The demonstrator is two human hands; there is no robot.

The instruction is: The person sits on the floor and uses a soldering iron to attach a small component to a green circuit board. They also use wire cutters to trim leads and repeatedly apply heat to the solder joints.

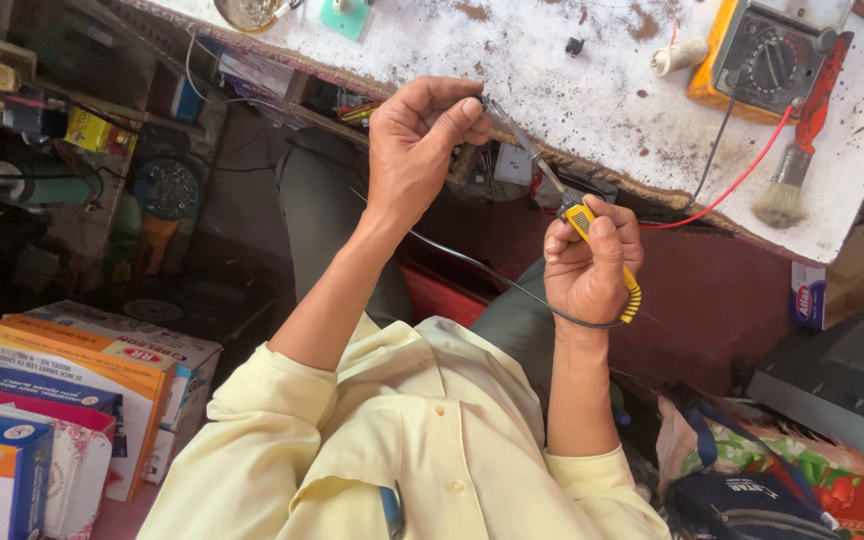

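The right hand point(590, 265) gripped yellow-handled pliers point(564, 205) whose tips met a thin black wire point(472, 262) pinched in the left hand point(417, 140), below the bench point(552, 90) bearing a meter point(767, 55) and brush point(797, 150).

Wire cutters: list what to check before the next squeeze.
1. Right hand wrapped firmly round the yellow-handled cutters: ok.
2. Left hand pinching the end of the black wire: ok.
3. Wire seated between the cutter tips: cannot tell, too small to see.
4. Left fingertips clear of the cutter tips: not ok, they sit right against them.
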